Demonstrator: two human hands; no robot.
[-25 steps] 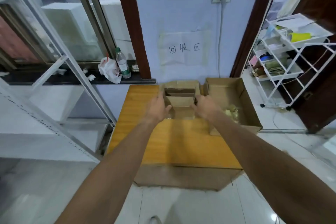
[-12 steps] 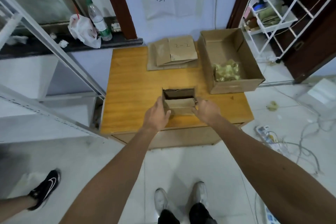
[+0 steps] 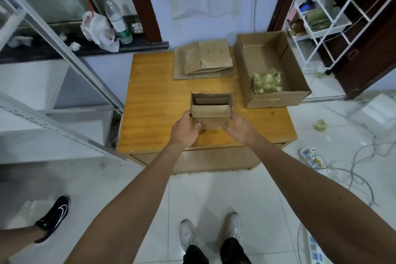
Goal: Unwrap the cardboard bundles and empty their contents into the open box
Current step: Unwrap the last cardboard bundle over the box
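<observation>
Cardboard bundle [image 3: 211, 111] (top open) sits near the front edge of the table [image 3: 154, 96]. The left hand [image 3: 185, 130] grips its left side with the thumb on the front face, and the right hand [image 3: 240, 127] grips its right side. The open box [image 3: 276, 100], with yellowish packets [image 3: 265, 82] inside, stands along the right edge. Flattened cardboard [image 3: 205, 58] lies at the back edge.

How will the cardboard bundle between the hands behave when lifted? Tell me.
Probably stiff: the cardboard bundle shows straight edges between the left hand and right hand. Likely light, being small. Its top gapes open, so anything inside could spill if tipped.
</observation>
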